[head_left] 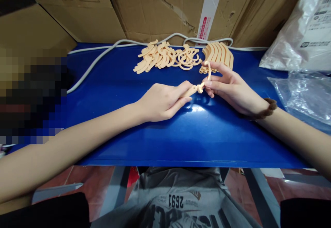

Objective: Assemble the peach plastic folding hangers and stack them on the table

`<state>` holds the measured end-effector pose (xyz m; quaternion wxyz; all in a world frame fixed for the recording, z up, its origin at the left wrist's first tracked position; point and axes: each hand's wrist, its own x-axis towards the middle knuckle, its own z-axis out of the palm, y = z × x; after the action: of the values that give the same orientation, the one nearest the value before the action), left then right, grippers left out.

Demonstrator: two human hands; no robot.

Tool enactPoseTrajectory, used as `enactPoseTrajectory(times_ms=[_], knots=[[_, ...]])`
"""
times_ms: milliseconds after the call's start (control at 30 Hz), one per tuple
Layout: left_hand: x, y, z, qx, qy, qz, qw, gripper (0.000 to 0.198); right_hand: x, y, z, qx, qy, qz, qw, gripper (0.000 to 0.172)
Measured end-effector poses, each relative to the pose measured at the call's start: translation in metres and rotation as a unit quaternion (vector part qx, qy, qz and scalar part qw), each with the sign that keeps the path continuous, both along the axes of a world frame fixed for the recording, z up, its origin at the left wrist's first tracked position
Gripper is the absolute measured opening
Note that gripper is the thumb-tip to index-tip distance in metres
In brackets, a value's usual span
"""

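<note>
My left hand (162,101) pinches a straight peach plastic piece (191,90) between thumb and fingers over the blue table (144,131). My right hand (229,85) pinches a curved peach hook piece (208,70) that meets the straight piece at a small joint between the two hands. Both hands hover just above the table's middle. Behind them lie loose peach plastic parts (165,57) in a heap, and a neat row of stacked curved parts (218,53) just beyond my right fingers.
A grey cable (98,60) runs along the table's back edge. Cardboard boxes (160,7) stand behind it. Clear and white plastic bags (305,48) lie at the right. A blurred patch covers the left side.
</note>
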<state>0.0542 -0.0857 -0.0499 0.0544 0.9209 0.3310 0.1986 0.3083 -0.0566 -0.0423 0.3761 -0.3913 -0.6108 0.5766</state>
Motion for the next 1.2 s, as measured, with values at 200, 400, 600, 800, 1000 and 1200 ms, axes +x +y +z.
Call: enactPoseTrajectory(times_ms=[200, 400, 600, 800, 1000, 1200], knots=[[0.0000, 0.0010, -0.0015, -0.003, 0.026, 0.013, 1.000, 0.034, 0.0003, -0.0002, 0.0002, 0.007, -0.013, 0.007, 1.000, 0.068], [0.0013, 0.0017, -0.0001, -0.038, 0.047, 0.028, 0.998, 0.031, -0.0007, -0.0001, 0.0009, 0.008, -0.005, 0.010, 1.000, 0.064], [0.0028, 0.0018, 0.0015, -0.054, 0.079, 0.046, 0.994, 0.030, 0.0007, 0.0000, 0.0027, 0.019, -0.030, 0.012, 0.999, 0.060], [0.0042, 0.0023, 0.0005, -0.033, 0.102, 0.047, 0.993, 0.031, 0.0025, 0.0001, 0.0038, 0.039, -0.047, 0.011, 0.998, 0.067], [0.0065, 0.0005, 0.0035, -0.024, 0.143, 0.062, 0.987, 0.034, 0.0039, 0.0015, 0.0027, 0.052, -0.055, 0.014, 0.997, 0.064], [0.0062, 0.0009, 0.0025, -0.023, 0.137, 0.053, 0.989, 0.034, 0.0061, 0.0037, 0.0012, 0.061, -0.057, 0.017, 0.996, 0.066]])
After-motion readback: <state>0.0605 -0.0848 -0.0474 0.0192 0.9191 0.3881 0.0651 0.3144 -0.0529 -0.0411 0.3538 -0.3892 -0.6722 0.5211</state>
